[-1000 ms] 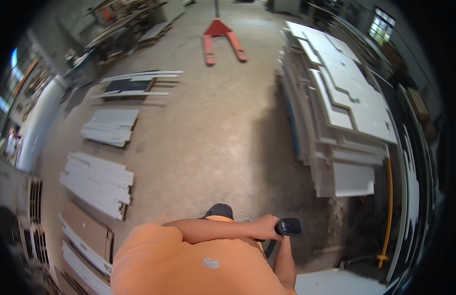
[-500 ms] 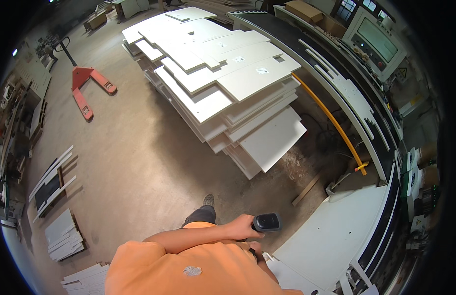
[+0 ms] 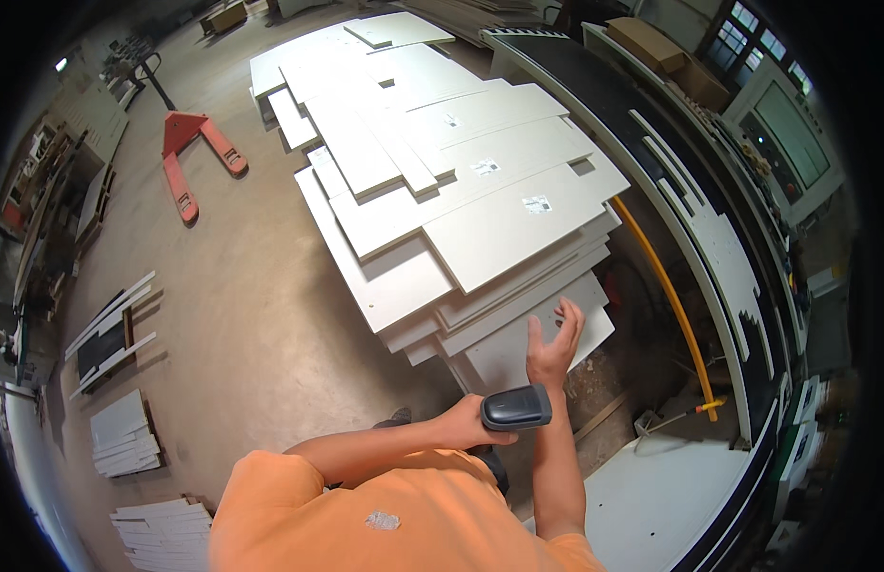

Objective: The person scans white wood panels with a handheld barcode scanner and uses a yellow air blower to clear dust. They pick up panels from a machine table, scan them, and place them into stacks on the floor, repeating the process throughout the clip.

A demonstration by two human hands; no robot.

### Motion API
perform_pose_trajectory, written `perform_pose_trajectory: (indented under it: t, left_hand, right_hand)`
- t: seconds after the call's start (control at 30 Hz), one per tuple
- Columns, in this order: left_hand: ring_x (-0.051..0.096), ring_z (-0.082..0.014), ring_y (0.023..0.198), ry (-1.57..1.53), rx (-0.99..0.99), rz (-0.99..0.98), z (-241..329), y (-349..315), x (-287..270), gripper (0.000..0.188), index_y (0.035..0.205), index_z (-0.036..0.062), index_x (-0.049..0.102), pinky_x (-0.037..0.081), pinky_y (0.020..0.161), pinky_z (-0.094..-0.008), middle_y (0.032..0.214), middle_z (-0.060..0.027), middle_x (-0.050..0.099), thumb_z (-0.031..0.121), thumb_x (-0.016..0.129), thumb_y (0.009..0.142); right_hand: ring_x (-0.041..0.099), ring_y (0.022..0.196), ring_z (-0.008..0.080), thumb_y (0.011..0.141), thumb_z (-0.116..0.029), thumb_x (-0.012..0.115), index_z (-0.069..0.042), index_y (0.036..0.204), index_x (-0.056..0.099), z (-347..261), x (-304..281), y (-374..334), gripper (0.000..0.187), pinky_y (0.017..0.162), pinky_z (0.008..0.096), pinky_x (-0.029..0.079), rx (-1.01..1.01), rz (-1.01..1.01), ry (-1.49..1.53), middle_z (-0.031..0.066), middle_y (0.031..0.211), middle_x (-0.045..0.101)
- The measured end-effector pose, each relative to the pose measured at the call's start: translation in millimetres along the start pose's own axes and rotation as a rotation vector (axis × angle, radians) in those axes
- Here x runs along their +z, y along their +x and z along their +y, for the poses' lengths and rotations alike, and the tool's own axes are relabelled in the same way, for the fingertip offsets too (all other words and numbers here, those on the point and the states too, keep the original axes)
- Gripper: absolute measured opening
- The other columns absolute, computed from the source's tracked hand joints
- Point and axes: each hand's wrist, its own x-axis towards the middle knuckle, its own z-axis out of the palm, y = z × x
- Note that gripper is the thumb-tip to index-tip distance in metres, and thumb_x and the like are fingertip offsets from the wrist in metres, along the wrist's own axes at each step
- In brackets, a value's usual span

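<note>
A dark grey and black handheld barcode scanner (image 3: 516, 408) is in my left hand (image 3: 466, 422), whose fingers wrap its handle below the head. My right hand (image 3: 555, 341) is raised just beyond it, thumb and fingers apart, with nothing in it. It shows in front of the near end of a tall stack of white panels (image 3: 375, 286); I cannot tell whether it touches them. A white panel (image 3: 528, 224) with a small printed label (image 3: 536, 204) lies on top at the near right. More labelled panels lie behind it.
Right of the stack, a machine with a black conveyor bed (image 3: 594, 81) carries white strips, with a yellow hose (image 3: 666, 286) alongside. A white machine table (image 3: 651, 505) stands near my right arm. On the left floor are a red pallet jack (image 3: 182, 129) and piles of white boards (image 3: 125, 434).
My right hand has come up from beside my body and opened toward the stack. My left hand still grips the scanner, now turned a little. The stack appears closer.
</note>
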Motion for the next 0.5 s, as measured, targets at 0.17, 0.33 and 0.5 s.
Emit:
perform_pose_trajectory:
  t: [0.17, 0.33, 0.5]
  left_hand:
    - [0.061, -0.0082, 0.076, -0.183, -0.086, 0.374, 16, 24, 1, 0.025, 0.103, 0.0028, 0.069, 0.052, 0.069, -0.0292, 0.083, -0.0011, 0.070, 0.010, 0.083, 0.083]
    - [0.060, -0.0078, 0.059, -0.270, 0.083, 0.772, 21, 35, 29, 0.021, 0.098, 0.0041, 0.068, 0.048, 0.053, -0.0269, 0.074, -0.0016, 0.067, 0.009, 0.082, 0.083]
    - [0.049, -0.0043, 0.064, -0.262, 0.308, 1.188, 16, 39, 77, 0.023, 0.086, 0.0027, 0.062, 0.044, 0.055, -0.0274, 0.071, 0.0041, 0.058, 0.014, 0.082, 0.087]
  right_hand:
    - [0.044, 0.130, 0.0409, 0.084, -0.026, 0.082, 0.003, 0.142, 0.043, -26, 103, 129, 0.075, 0.110, 0.0489, 0.039, -0.420, -0.248, 0.011, 0.0226, 0.142, 0.046]
    - [0.038, 0.140, 0.0478, 0.081, -0.052, 0.080, 0.008, 0.148, 0.041, -40, 225, 205, 0.098, 0.118, 0.0542, 0.032, -0.582, -0.486, -0.185, 0.0323, 0.153, 0.038]
    - [0.041, 0.140, 0.0492, 0.083, -0.050, 0.076, -0.004, 0.149, 0.044, -46, 276, 240, 0.086, 0.113, 0.0559, 0.038, -0.402, -0.705, -0.391, 0.0283, 0.158, 0.035]
